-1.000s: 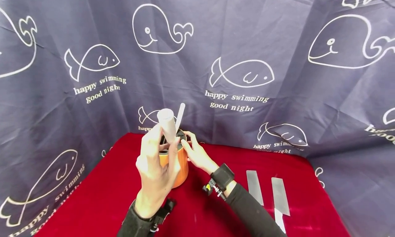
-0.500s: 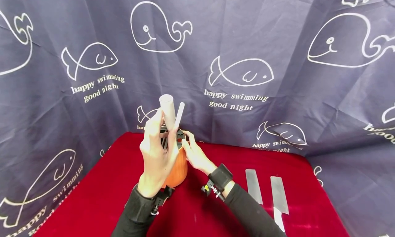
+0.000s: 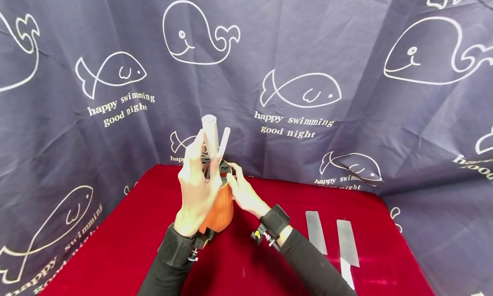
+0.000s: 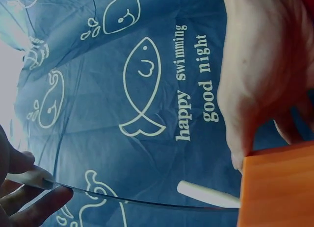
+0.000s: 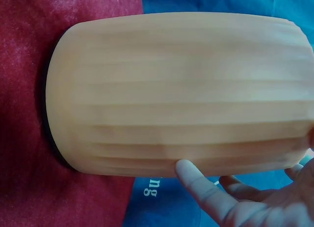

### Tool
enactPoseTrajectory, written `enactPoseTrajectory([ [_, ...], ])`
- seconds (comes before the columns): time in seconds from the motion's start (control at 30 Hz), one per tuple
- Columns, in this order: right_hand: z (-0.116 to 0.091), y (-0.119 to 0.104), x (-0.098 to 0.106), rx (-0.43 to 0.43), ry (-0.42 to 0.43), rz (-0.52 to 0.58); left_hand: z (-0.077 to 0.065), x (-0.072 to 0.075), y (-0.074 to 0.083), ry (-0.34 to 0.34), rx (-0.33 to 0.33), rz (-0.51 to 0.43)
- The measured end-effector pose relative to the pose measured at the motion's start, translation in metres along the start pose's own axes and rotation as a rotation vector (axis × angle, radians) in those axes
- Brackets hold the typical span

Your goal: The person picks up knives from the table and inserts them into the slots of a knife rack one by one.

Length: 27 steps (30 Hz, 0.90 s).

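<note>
In my left hand [image 3: 198, 185] is a knife, gripped by its white handle [image 3: 209, 131]. Its thin blade [image 4: 147, 203] shows nearly edge-on in the left wrist view, running to the top of an orange knife block [image 3: 221, 210]. Whether the tip sits in a slot is hidden. A second white handle [image 3: 224, 144] sticks up out of the block's dark slotted top. My right hand [image 3: 248, 197] holds the block's upper right side, its thumb at the rim. In the right wrist view one finger [image 5: 198, 188] touches the block's ribbed side [image 5: 186, 89].
Two flat grey blades lie on the red cloth at the right: a nearer-left blade [image 3: 316, 232] and a right blade [image 3: 348, 243] with a white handle [image 3: 347, 272]. My right sleeve [image 3: 313, 261] passes beside them. A blue-grey printed curtain [image 3: 231, 95] hangs behind.
My left hand has moved up in the head view with the knife, toward the block, and the handle stands more upright. My right hand keeps its place on the block.
</note>
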State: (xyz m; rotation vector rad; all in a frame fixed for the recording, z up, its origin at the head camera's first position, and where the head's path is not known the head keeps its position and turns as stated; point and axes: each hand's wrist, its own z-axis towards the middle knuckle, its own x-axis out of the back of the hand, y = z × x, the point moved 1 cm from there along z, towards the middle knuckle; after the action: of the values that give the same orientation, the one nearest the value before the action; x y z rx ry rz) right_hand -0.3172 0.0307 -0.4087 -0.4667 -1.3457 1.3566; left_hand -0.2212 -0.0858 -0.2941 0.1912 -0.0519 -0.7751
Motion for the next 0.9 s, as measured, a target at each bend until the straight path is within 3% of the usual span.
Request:
enactPoseTrajectory([
  [0.5, -0.001, -0.004, 0.002, -0.012, -0.016, -0.023, -0.013, -0.008, -0.018, -0.051, 0.046, 0.099],
  [0.7, -0.002, -0.011, 0.005, -0.037, -0.040, -0.009, -0.020, -0.013, -0.029, -0.112, 0.061, 0.083],
  [0.9, -0.003, -0.017, 0.007, -0.047, -0.053, -0.012, -0.025, -0.019, -0.036, -0.128, 0.073, 0.078],
])
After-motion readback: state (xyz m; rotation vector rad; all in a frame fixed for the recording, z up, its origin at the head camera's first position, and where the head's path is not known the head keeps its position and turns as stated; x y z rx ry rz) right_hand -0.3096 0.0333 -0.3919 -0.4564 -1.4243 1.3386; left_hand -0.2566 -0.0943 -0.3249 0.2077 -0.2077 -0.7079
